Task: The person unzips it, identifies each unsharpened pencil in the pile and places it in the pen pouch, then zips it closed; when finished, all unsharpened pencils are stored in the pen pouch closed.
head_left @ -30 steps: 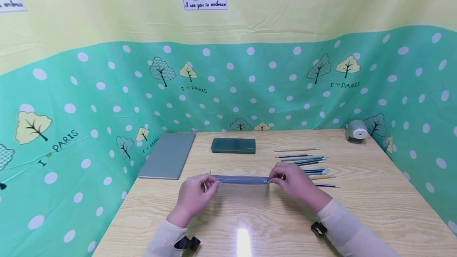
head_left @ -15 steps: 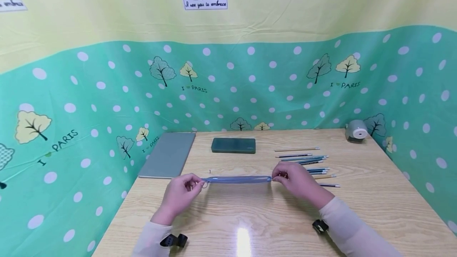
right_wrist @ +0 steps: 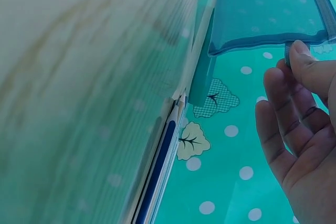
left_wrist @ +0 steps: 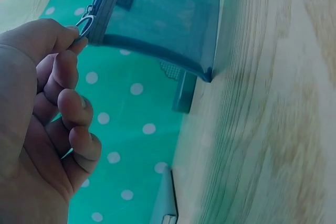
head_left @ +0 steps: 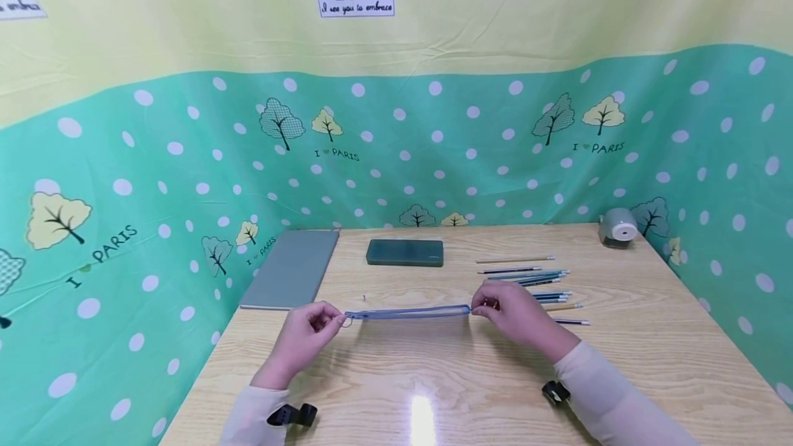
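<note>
A blue see-through mesh zipper pouch is stretched between the two hands just above the table, its long zipped edge uppermost. At its left end, the left hand pinches the ring-shaped zipper pull between thumb and index finger; the other fingers curl loosely. Thumb and index finger of the right hand pinch a small fabric tab at the pouch's right end. Seen from the head, a narrow gap shows between the two top edges. The lower pouch corner hangs close to the tabletop in the left wrist view.
Beyond the pouch lies a dark green pencil case. A grey notebook is at the back left. Several pencils lie beside and behind the right hand. A pencil sharpener stands in the back right corner, near the patterned curtain.
The left hand has moved left, carrying the zipper pull to the pouch's left end. The pouch's top edges look more parted. The right hand has shifted slightly right and keeps its pinch.
</note>
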`<state>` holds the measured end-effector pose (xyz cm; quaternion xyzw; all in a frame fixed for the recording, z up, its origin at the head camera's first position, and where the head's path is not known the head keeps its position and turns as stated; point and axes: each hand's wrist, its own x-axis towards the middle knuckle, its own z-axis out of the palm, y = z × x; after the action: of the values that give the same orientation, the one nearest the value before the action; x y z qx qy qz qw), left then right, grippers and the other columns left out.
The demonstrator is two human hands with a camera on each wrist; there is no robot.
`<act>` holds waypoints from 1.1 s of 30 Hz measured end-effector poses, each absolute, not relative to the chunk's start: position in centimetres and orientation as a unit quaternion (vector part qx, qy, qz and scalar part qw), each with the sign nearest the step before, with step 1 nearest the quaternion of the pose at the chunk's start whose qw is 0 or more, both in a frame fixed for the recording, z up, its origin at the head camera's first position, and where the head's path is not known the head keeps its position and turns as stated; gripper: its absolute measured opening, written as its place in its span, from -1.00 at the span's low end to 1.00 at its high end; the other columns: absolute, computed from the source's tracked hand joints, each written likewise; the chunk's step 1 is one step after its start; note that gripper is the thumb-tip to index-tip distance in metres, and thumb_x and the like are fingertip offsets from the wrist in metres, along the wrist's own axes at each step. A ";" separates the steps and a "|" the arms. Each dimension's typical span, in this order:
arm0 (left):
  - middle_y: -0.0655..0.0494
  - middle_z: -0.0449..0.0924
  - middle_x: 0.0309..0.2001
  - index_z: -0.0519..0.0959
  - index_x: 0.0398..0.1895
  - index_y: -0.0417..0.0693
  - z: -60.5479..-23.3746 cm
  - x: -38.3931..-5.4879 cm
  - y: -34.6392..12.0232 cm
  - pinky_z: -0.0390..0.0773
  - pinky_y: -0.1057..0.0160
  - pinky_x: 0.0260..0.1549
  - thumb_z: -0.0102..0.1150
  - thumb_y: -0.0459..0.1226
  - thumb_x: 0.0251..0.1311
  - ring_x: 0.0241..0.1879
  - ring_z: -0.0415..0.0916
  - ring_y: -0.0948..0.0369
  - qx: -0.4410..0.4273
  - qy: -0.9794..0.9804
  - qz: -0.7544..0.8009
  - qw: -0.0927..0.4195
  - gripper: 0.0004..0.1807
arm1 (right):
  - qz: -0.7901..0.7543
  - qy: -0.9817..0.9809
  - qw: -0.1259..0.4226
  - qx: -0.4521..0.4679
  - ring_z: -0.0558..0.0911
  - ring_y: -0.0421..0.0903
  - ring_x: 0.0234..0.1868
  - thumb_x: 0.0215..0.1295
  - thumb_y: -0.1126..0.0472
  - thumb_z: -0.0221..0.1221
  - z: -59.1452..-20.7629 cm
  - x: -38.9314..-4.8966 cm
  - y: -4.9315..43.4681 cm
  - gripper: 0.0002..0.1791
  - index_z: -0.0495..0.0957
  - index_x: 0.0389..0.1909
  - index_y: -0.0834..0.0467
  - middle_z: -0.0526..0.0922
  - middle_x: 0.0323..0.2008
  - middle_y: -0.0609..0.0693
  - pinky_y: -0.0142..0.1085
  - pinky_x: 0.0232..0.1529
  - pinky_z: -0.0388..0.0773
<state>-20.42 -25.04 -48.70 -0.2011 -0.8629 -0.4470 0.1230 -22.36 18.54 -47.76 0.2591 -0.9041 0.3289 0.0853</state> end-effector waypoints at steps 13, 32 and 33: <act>0.24 0.55 -0.55 0.70 -0.34 -0.01 -49.1 -20.7 -27.1 0.42 0.30 -0.62 0.40 -0.31 0.34 -0.60 0.38 0.31 -0.194 -0.852 -0.474 0.113 -0.92 | 0.325 -0.904 0.074 0.268 0.55 -0.29 -0.34 0.30 0.25 0.43 -47.8 -22.5 18.7 -0.84 0.71 -0.33 -0.12 0.58 -0.35 -0.35 -0.35 -0.33 0.57; -0.02 0.68 -0.42 0.72 -0.27 0.00 -50.3 -20.4 -29.0 0.59 0.27 -0.47 0.36 -0.19 0.39 -0.51 0.58 0.19 -0.236 -0.850 -0.466 -0.067 -0.90 | 0.287 -0.905 -0.029 0.312 0.56 -0.33 -0.28 0.32 0.28 0.42 -48.3 -22.2 18.6 -0.81 0.76 -0.32 -0.13 0.63 -0.32 -0.33 -0.31 -0.24 0.59; -0.03 0.68 -0.43 0.73 -0.27 0.00 -50.4 -20.4 -29.1 0.58 0.27 -0.49 0.36 -0.18 0.38 -0.53 0.59 0.16 -0.233 -0.851 -0.465 -0.077 -0.89 | 0.284 -0.906 -0.033 0.313 0.56 -0.33 -0.28 0.32 0.27 0.42 -48.3 -22.2 18.5 -0.82 0.76 -0.32 -0.13 0.63 -0.32 -0.34 -0.31 -0.24 0.58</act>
<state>-20.41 -29.08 -50.35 -0.2327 -0.8507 -0.4649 -0.0771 -22.20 18.54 -48.28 0.3128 -0.9056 0.2845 -0.0332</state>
